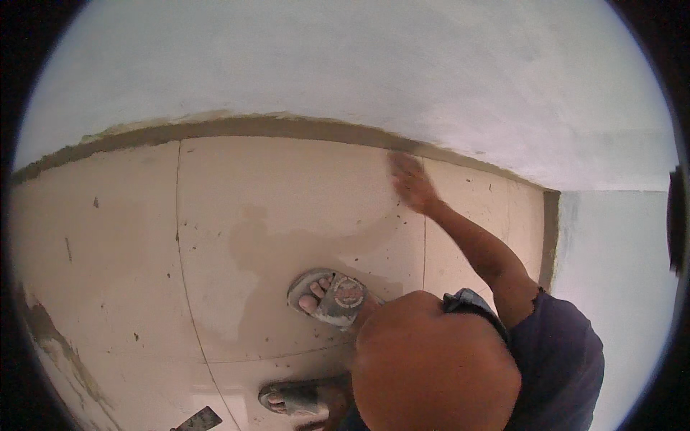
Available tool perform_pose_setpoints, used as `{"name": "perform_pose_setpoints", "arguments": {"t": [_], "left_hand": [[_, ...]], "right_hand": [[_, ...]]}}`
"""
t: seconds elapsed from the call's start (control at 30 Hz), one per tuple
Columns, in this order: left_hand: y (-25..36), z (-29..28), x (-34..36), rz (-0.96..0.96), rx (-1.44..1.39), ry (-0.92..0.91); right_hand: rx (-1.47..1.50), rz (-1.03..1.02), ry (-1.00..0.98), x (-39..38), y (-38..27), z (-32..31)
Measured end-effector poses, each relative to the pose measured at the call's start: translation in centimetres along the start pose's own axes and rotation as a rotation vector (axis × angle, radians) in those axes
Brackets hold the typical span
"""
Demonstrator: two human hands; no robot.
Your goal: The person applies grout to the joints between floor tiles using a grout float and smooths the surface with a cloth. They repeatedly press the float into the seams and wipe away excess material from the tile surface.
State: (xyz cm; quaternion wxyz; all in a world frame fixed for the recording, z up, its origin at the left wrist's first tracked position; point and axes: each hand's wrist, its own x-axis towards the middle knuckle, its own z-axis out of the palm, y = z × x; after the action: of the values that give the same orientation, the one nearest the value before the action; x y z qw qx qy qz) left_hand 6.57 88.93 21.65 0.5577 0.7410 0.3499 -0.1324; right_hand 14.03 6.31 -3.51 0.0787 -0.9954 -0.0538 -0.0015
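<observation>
My right hand (411, 181) reaches across the tiled floor to the foot of the wall. Motion smears its fingers, so whether they hold anything does not show. The fingertips are close to a grey-brown mortar strip (287, 128) that runs along the wall base, just above the large beige floor tiles (287, 179). From the lower right comes my right forearm, out of a dark sleeve. My bent knee (438, 359) fills the lower middle. My left hand is out of sight.
A white wall (345, 65) rises at the far side and meets another wall (611, 273) at the right corner. My sandalled feet (327, 298) stand on the tiles among small dark crumbs. A dark flat-ended tool (200, 419) shows at the lower edge.
</observation>
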Motion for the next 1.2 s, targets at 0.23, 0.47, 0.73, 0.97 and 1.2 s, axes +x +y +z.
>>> {"name": "perform_pose_setpoints", "arguments": {"t": [0.23,0.47,0.73,0.97,1.2], "left_hand": [[-0.7,3.1,2.3,0.105,0.239,0.042],[-1.5,4.8,4.6,0.338,0.452,-0.238],[-4.3,4.3,3.8,0.36,0.559,-0.296],[-7.6,1.5,4.7,0.363,0.508,-0.237],[-4.1,3.6,7.8,0.503,0.369,-0.343]], "right_hand": [[-0.512,1.029,-0.4,-15.7,9.8,-3.4],[-0.282,0.642,-0.149,5.0,-7.4,8.6],[0.445,-0.394,0.106,11.3,-20.7,2.6],[-0.144,0.981,-0.059,-7.9,5.2,-1.8],[-0.041,1.281,-0.054,-7.7,10.1,-1.3]]}}
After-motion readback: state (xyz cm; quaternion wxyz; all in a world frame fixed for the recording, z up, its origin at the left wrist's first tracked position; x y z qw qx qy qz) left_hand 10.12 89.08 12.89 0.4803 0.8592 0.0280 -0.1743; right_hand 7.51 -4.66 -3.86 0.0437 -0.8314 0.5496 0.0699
